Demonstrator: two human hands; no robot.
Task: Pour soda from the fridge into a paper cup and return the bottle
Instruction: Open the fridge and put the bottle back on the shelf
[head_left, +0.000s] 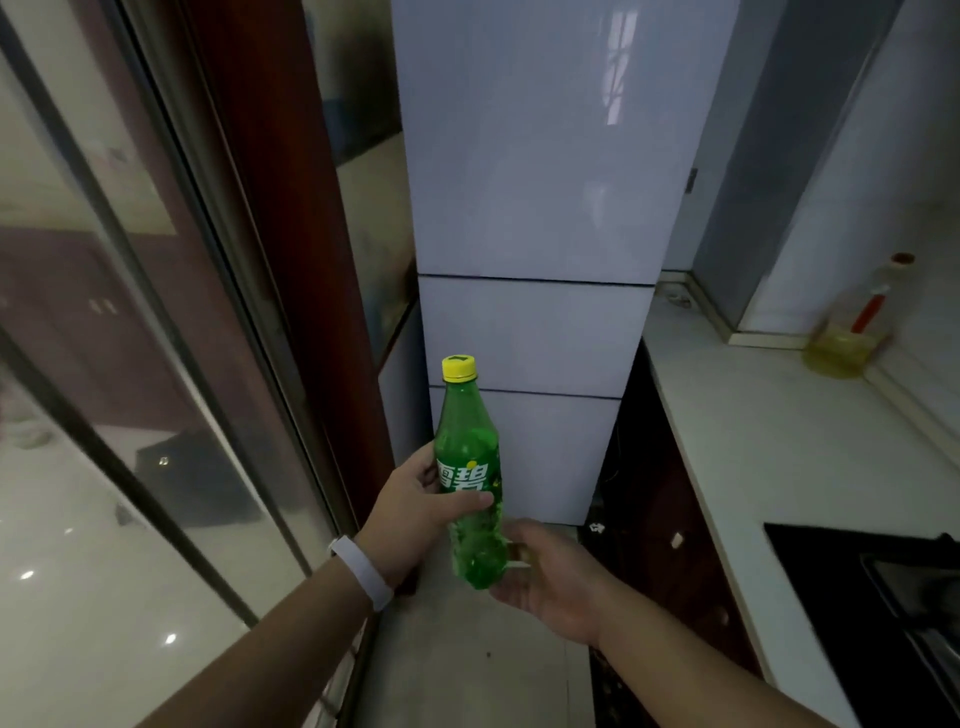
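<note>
Two hands out front: the left hand grips the green soda bottle round its label, upright, yellow cap on, before the closed fridge. The right hand cups loosely by its base, fingers relaxed. An oil bottle on the tabletop holds yellow oil, low.

closed fridge blocks ahead; narrow floor between glass door and counter.

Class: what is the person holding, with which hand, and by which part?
The left hand grips the green soda bottle round its labelled middle. The right hand is open beside its base; contact cannot be told.
</note>
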